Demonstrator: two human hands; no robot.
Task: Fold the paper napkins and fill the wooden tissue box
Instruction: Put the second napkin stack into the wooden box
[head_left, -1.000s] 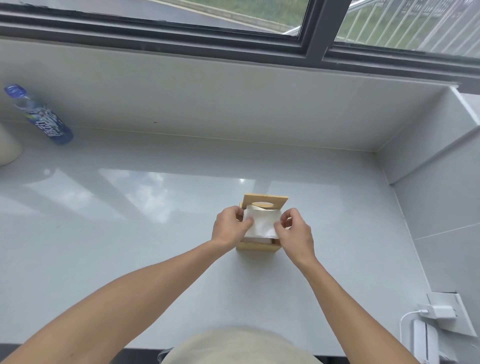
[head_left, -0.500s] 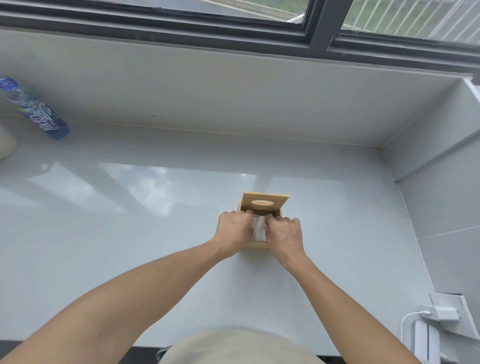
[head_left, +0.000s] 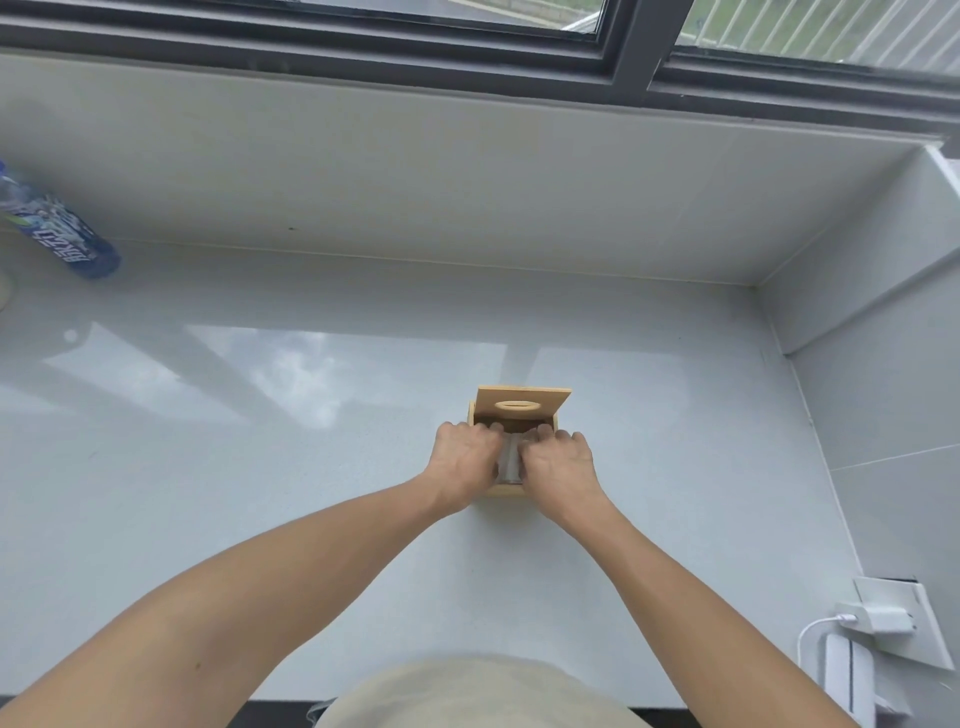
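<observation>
A small wooden tissue box (head_left: 501, 489) stands on the grey counter, its lid (head_left: 522, 408) with an oval slot raised at the far side. Folded white paper napkins (head_left: 510, 460) lie inside the box, seen only as a narrow strip between my hands. My left hand (head_left: 464, 457) and my right hand (head_left: 560, 463) rest side by side on top of the napkins, fingers curled down into the box and pressing on them. Most of the napkins and the box's walls are hidden by my hands.
A blue-labelled plastic bottle (head_left: 54, 234) stands at the far left by the back wall. A white charger (head_left: 878, 618) is plugged into a wall socket at the lower right, above a white device (head_left: 844, 675). A side wall closes the right.
A second ago my hands held the napkin above the box; they have since lowered it inside and now press it down, moving closer together.
</observation>
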